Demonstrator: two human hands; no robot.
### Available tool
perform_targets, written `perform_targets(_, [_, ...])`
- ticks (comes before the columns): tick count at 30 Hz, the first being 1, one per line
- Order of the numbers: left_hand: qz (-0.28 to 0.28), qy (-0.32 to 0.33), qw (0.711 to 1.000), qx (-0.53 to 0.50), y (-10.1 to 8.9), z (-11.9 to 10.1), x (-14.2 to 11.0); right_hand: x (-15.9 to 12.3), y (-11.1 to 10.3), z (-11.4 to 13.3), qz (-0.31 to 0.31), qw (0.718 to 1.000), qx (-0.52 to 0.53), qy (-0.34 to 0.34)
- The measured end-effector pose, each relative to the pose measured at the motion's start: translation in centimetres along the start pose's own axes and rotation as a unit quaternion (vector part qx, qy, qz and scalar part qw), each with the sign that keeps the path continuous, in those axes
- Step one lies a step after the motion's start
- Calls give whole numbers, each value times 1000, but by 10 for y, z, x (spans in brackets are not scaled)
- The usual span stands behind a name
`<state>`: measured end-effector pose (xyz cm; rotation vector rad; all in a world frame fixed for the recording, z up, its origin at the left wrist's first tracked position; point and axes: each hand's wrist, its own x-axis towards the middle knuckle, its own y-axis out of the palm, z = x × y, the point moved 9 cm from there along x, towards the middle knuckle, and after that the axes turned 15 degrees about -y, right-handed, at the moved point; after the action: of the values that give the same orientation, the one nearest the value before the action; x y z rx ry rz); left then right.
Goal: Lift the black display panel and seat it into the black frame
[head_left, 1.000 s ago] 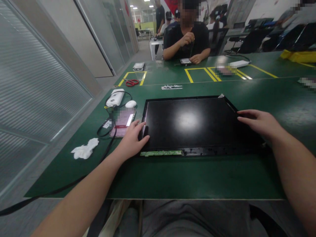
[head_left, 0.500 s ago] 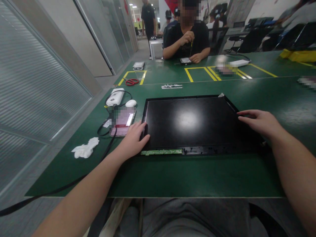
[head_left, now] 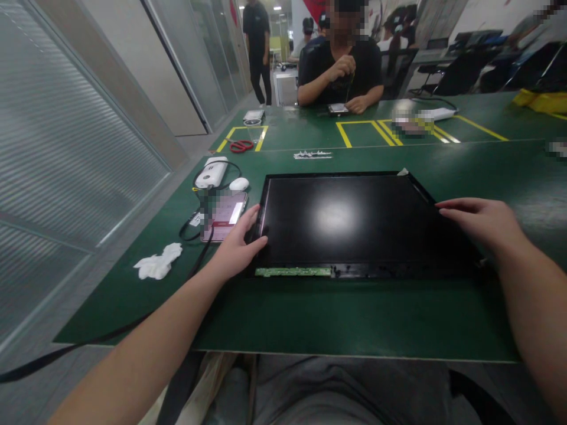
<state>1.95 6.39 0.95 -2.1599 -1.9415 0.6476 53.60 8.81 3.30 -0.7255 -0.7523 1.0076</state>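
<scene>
A large black display panel lies flat on the green table, with a thin green circuit strip along its near edge. My left hand grips the panel's left edge near the front corner, thumb on top. My right hand rests on the panel's right edge, fingers stretched flat along it.
Left of the panel lie a phone, a white mouse, a white device with a black cable, and a crumpled white cloth. Red scissors lie farther back. A seated person works across the table.
My hands stay on the panel's edges; the view has shifted slightly. A person standing in the background has walked closer along the left corridor.
</scene>
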Motion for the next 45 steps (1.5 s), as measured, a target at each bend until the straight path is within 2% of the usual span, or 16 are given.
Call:
perform_targets(5, [-11, -9, 995, -99, -1, -11, -6, 1, -3, 1, -9, 1000, -4, -12])
perform_targets(9, [-15, -30, 987, -159, -2, -11, -6, 1, -3, -1, -7, 1000, -5, 0])
perform_targets(16, [-54, -30, 991, -115, -6, -6, -4, 4, 1, -7, -3, 1000, 0, -8])
perform_targets(20, [-60, -54, 985, -153, -6, -1, -2, 2, 0, -8, -1, 1000, -1, 7])
perform_targets(26, [-72, -126, 938, -315, -7, 9, 0, 5, 1, -8, -9, 1000, 2, -17])
perform_targets(30, [-56, -154, 905, -392, -2, 9, -5, 8, 4, -16, -2, 1000, 2, 0])
perform_targets(36, [-15, -162, 902, -399, 6, 7, -8, 5, 2, -11, -5, 1000, 6, 10])
perform_targets(39, [-16, -149, 905, -398, 4, 5, -8, 3, -1, -7, -12, 1000, 6, 11])
perform_targets(45, [-18, -171, 913, -370, 7, 8, -9, 1, 0, -7, -3, 1000, 7, 21])
